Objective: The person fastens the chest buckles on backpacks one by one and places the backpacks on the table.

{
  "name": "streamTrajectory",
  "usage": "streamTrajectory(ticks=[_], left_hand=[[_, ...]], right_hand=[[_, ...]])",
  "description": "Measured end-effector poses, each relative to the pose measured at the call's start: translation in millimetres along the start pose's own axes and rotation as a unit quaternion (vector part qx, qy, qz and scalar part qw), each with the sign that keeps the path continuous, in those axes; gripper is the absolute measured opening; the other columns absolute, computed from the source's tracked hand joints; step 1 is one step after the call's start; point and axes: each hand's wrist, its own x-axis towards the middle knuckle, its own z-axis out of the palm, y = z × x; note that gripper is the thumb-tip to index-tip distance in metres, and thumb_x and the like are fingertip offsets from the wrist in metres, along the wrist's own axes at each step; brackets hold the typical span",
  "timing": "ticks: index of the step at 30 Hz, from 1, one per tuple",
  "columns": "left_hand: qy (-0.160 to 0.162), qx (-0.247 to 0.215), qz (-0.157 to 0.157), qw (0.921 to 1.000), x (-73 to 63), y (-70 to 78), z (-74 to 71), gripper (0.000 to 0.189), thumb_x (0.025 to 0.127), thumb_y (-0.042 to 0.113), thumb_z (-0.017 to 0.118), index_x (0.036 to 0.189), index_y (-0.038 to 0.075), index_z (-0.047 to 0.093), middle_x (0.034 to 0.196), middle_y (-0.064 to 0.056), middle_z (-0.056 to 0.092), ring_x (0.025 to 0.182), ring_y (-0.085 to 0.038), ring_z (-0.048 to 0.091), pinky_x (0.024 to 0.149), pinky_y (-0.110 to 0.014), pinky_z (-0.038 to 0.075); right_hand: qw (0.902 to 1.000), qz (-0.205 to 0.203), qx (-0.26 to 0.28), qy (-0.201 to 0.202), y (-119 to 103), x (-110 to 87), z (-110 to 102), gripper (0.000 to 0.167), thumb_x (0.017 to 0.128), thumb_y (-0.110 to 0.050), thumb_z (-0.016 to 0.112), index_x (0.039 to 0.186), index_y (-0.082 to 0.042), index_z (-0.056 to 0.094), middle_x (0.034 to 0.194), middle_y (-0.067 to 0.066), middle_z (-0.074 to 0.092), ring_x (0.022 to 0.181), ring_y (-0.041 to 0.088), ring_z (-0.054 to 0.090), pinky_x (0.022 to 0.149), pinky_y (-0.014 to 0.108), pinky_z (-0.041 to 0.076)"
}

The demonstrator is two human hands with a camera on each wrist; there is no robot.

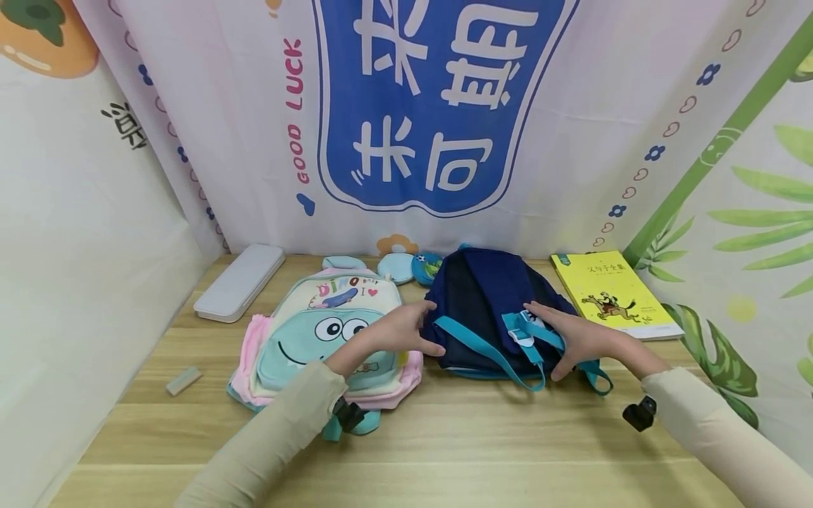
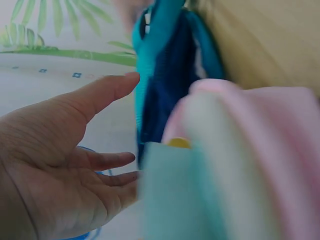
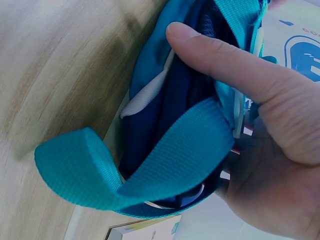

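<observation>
A navy backpack (image 1: 454, 303) with teal straps lies on the wooden table, its straps and white buckle facing up. At its left side is my left hand (image 1: 406, 328), thumb and fingers spread. The left wrist view shows this hand (image 2: 75, 165) with nothing between thumb and fingers. My right hand (image 1: 581, 339) is at the backpack's right side, fingers reaching over the teal strap (image 1: 485, 346). In the right wrist view, the straight thumb of this hand (image 3: 280, 130) lies along the bag's side, beside a looped teal strap (image 3: 170, 155); its other fingers are mostly hidden.
A pink and mint dinosaur backpack (image 1: 286, 346) lies left of the navy one, under my left forearm. Farther left are a white case (image 1: 241, 282) and a small pale bar (image 1: 183, 380). A yellow book (image 1: 591, 279) lies at the back right, before a printed cloth (image 1: 241, 127).
</observation>
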Motion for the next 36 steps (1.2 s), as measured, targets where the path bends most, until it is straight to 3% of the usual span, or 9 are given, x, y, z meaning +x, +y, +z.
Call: streamTrajectory(ticks=[2,6,12,17,23,32,36], left_hand=[[0.003,0.012,0.014,0.9998,1.9,6.0,-4.8,0.09,0.084,0.035,0.083,0.153,-0.001,0.038,0.124,-0.021,0.064,0.114,-0.033,0.062,0.095,-0.042,0.054],[0.008,0.018,0.029,0.9994,7.1,19.3,-12.7,0.085,0.089,0.035,0.079,0.155,0.001,0.037,0.152,-0.022,0.049,0.14,-0.035,0.049,0.112,-0.048,0.045],[0.012,0.019,0.054,0.9983,25.6,38.4,-12.0,0.073,0.094,0.034,0.074,0.153,0.004,0.042,0.15,-0.022,0.051,0.137,-0.034,0.051,0.11,-0.047,0.047],[0.022,0.019,0.066,0.9974,48.7,56.5,1.6,0.063,0.096,0.035,0.071,0.148,0.008,0.05,0.144,-0.018,0.058,0.132,-0.03,0.057,0.108,-0.044,0.048],[0.056,0.011,0.065,0.9962,68.6,77.0,23.4,0.049,0.098,0.034,0.068,0.14,0.011,0.058,0.137,-0.011,0.065,0.124,-0.026,0.063,0.101,-0.039,0.053],[0.093,-0.007,0.045,0.9947,94.5,88.3,52.3,0.04,0.1,0.035,0.066,0.133,0.013,0.065,0.127,-0.005,0.07,0.11,-0.018,0.067,0.086,-0.031,0.056],[0.112,0.011,0.037,0.993,102.0,90.3,63.0,0.042,0.098,0.04,0.068,0.13,0.014,0.065,0.121,-0.002,0.07,0.1,-0.014,0.067,0.078,-0.025,0.054]], right_hand=[[1.0,0.001,-0.001,0.0,1,-0.3,0,0.13,0.067,-0.025,0.096,0.162,0.0,0.011,0.167,0.031,0.008,0.151,0.055,0.013,0.114,0.072,0.026],[1.0,0.002,-0.003,0.001,3,-0.6,0,0.13,0.067,-0.026,0.097,0.162,0.0,0.012,0.167,0.031,0.008,0.151,0.055,0.013,0.114,0.073,0.025],[1.0,0.003,-0.003,-0.001,1,-1.8,-2,0.13,0.067,-0.025,0.097,0.161,0.001,0.012,0.167,0.031,0.008,0.151,0.055,0.013,0.114,0.073,0.025],[0.9999,0.007,-0.009,-0.005,-1,-3.4,-3,0.128,0.067,-0.025,0.096,0.161,0.002,0.012,0.166,0.032,0.009,0.15,0.056,0.014,0.114,0.074,0.024],[0.9999,0.005,-0.012,-0.004,-1,-3.3,-1,0.127,0.069,-0.026,0.096,0.161,0.002,0.013,0.166,0.033,0.01,0.149,0.057,0.016,0.112,0.074,0.026],[1.0,0.001,-0.003,-0.009,1,-1.6,-1,0.128,0.07,-0.027,0.095,0.161,0.004,0.01,0.167,0.032,0.007,0.15,0.056,0.014,0.114,0.072,0.026],[0.9999,-0.002,-0.001,-0.011,3,0.6,-2,0.13,0.07,-0.028,0.095,0.161,0.005,0.009,0.167,0.031,0.006,0.151,0.055,0.012,0.115,0.072,0.025]])
